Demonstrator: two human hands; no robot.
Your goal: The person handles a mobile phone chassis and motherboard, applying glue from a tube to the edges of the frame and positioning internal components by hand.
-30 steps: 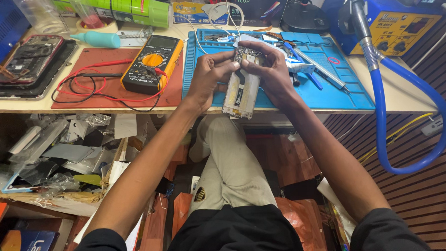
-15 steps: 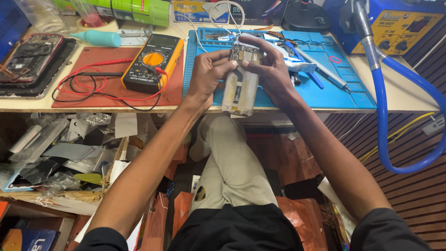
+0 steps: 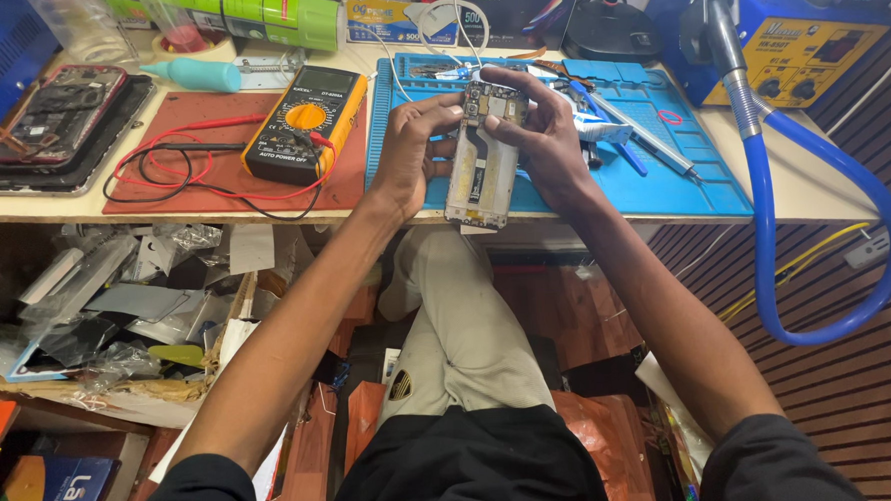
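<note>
Both hands hold an opened phone (image 3: pixel 482 169) with its back cover off, circuit board and ribbon cable showing, upright over the front edge of a blue work mat (image 3: pixel 652 161). My left hand (image 3: pixel 411 147) grips the phone's left side, thumb near the top board. On the right side, my right hand (image 3: pixel 536 136) wraps the upper part, fingers over the top edge.
A yellow multimeter (image 3: pixel 305 121) with red and black leads lies on a brown mat (image 3: pixel 212 171). Another opened phone (image 3: pixel 54 122) rests far left. Tweezers and tools (image 3: pixel 641 137) lie on the blue mat. A blue station with a hose (image 3: pixel 762 167) stands right. Scrap fills the shelf (image 3: pixel 117 305) below.
The phone and both hands have stayed at the bench edge; the fingers shifted slightly around the phone's top.
</note>
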